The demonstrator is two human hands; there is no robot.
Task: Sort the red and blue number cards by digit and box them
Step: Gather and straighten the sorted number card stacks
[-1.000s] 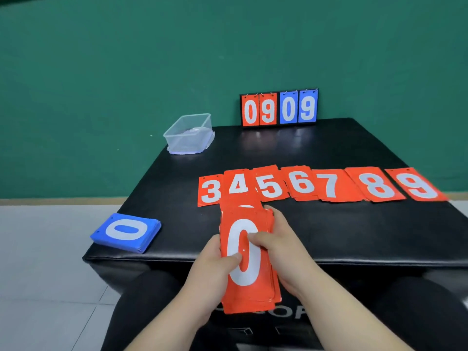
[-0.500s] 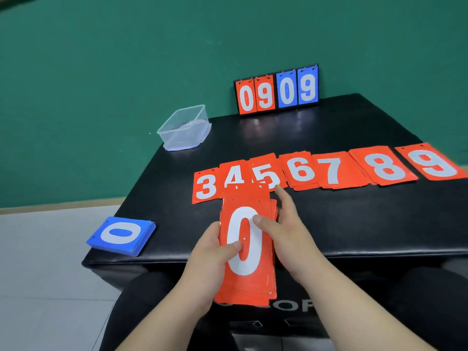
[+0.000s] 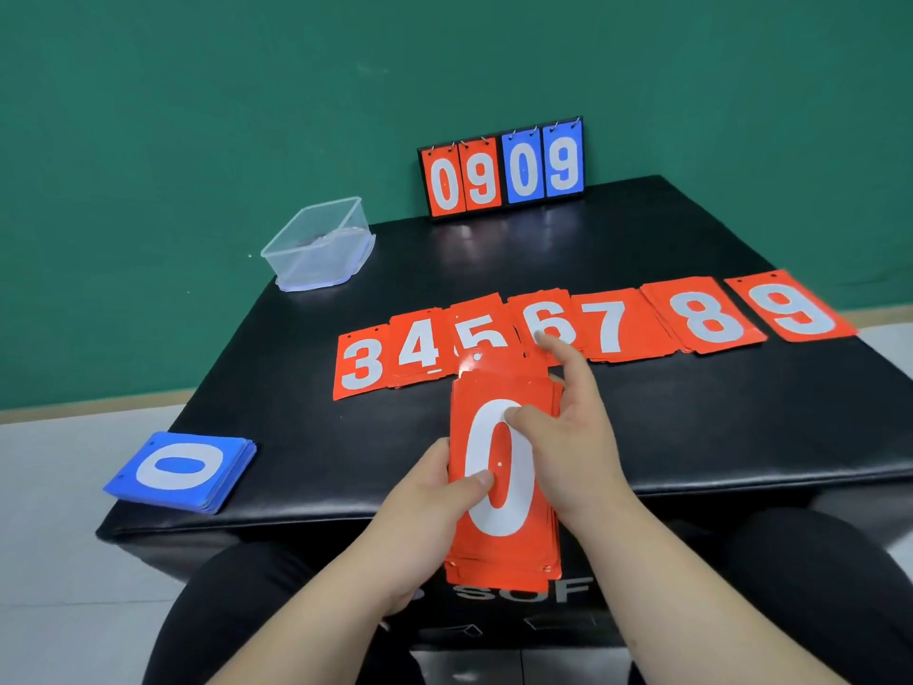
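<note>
The left hand (image 3: 425,491) grips the stack of red cards (image 3: 499,551) from its left edge, thumb pressed flat on the white zero of the top card. The right hand (image 3: 568,437) pinches the stack at its far right edge, thumb on the top card, fingers curled at the side, index finger stretched out over the 6 pile (image 3: 553,318).

The stack hangs over the near edge of the bench (image 3: 691,412), its long axis running straight away from the person. One red card pokes out of its far end over the lower half of the 5 pile (image 3: 481,328); its digit is hidden.

The sorted row lies just beyond, crosswise to the stack, from the 3 pile (image 3: 360,363) to the 9 pile (image 3: 795,309). The right hand is nearer to it, so dealing probably falls to that hand. No zero pile shows in the row, and bare bench lies left of the 3.

The blue cards (image 3: 183,469) sit at the near left corner, and the clear box (image 3: 316,249) at the far left.
</note>
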